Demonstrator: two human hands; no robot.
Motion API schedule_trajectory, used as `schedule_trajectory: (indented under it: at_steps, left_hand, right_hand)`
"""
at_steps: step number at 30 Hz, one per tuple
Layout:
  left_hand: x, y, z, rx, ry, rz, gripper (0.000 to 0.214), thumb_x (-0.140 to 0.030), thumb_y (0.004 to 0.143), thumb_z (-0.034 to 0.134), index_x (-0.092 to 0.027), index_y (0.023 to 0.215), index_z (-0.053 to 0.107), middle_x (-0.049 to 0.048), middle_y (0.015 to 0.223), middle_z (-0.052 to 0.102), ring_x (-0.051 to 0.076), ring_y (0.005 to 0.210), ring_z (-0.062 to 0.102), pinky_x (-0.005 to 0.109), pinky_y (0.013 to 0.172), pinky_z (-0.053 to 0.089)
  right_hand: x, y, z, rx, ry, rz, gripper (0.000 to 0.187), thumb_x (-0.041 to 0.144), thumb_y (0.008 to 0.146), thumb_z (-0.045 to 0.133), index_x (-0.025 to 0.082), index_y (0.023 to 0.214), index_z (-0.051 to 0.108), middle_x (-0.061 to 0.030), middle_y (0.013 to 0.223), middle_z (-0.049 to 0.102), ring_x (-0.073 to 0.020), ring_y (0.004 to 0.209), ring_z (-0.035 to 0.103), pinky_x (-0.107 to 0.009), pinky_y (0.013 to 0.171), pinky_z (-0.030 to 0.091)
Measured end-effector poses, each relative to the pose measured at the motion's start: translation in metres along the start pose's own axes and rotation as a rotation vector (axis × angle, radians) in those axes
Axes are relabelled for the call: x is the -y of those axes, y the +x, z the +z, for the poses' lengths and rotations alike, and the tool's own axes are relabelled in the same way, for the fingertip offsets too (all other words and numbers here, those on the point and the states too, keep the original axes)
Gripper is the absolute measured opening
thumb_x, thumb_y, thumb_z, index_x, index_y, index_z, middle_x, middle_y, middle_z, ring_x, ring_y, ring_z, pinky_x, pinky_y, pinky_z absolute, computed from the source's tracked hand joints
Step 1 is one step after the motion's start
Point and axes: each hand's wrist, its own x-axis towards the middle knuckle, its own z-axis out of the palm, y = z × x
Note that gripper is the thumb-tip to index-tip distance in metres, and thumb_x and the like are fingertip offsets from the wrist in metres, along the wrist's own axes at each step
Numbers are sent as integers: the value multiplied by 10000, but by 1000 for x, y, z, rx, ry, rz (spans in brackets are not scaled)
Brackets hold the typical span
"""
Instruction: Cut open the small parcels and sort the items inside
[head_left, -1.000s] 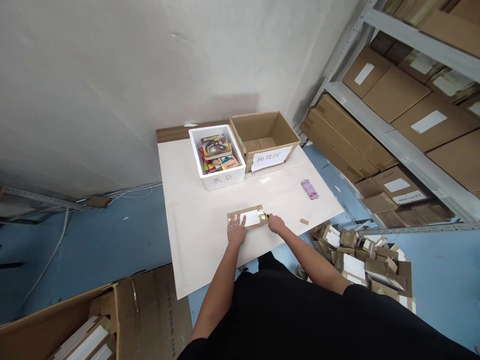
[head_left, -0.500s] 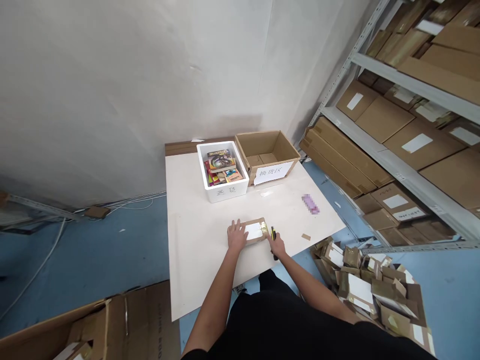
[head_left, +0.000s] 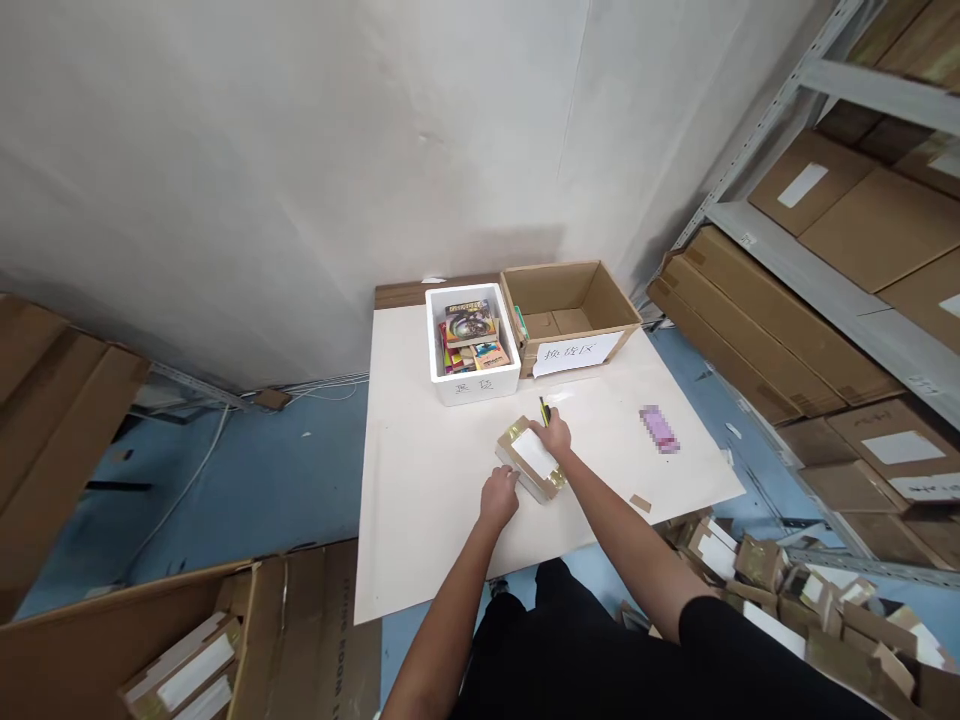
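Observation:
A small taped cardboard box (head_left: 531, 458) with a white label lies turned at an angle on the white table. My left hand (head_left: 500, 497) is closed at its near left side, the fingers curled against the edge. In my right hand (head_left: 553, 437) is a yellow and black box cutter (head_left: 545, 411), its tip pointing away from me. That hand rests at the box's far right edge, and it hides part of the cutter. Whether the blade is out is too small to tell.
Behind stand a white foam box (head_left: 480, 390) of books and a larger cardboard box (head_left: 622, 350) with a paper sign. A cardboard scrap (head_left: 640, 503) and a pixelated purple thing (head_left: 660, 429) lie to the right. Shelves (head_left: 832, 250) of cartons stand beyond; opened boxes (head_left: 847, 620) cover the floor.
The small box has been turned and shifted away from me. My left hand has moved from its top to its near side, and my right hand has moved farther forward with the box cutter.

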Motion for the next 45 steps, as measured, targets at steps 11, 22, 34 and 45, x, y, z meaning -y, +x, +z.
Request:
schedule_trajectory:
  at_steps: [11,22,34,45]
  left_hand:
    - [-25,67,12,68,197,-1,991,-295,837,701,-272,1710,232,130,1798,112,428,1648,72,624,1274,229]
    - [-91,19,54,-76,160,-304,589,-360,1057,453,-218,1628,449,259,1651,423,447,1425,497,649,1114,452]
    - [-84,23,63,-126,168,-338,556,-372,1074,395,-266,1614,473,220,1640,461,465,1577,299,718,1170,380]
    - [-92,23,48,-53,165,-375,655,-508,1033,529,-239,1626,454,253,1679,383,481,1577,290,671,1168,402]
  right_hand:
    - [-111,-59,14,143,40,181,541,639,932,697,244,1228,475,-99,1122,756,-278,1055,742,-296,748,497]
    - [-120,12,-49,263,163,25,274,425,1147,312,221,1242,470,-77,1022,744,-178,719,729,-247,650,492]
    - [-114,-10,-48,452,-178,-166,325,326,996,635,209,1296,597,-157,1135,744,-276,860,763,-327,708,542]
    - [-139,-33,-54,547,-117,-56,279,289,957,684,170,1206,639,-178,1107,739,-264,655,767,-332,567,571]
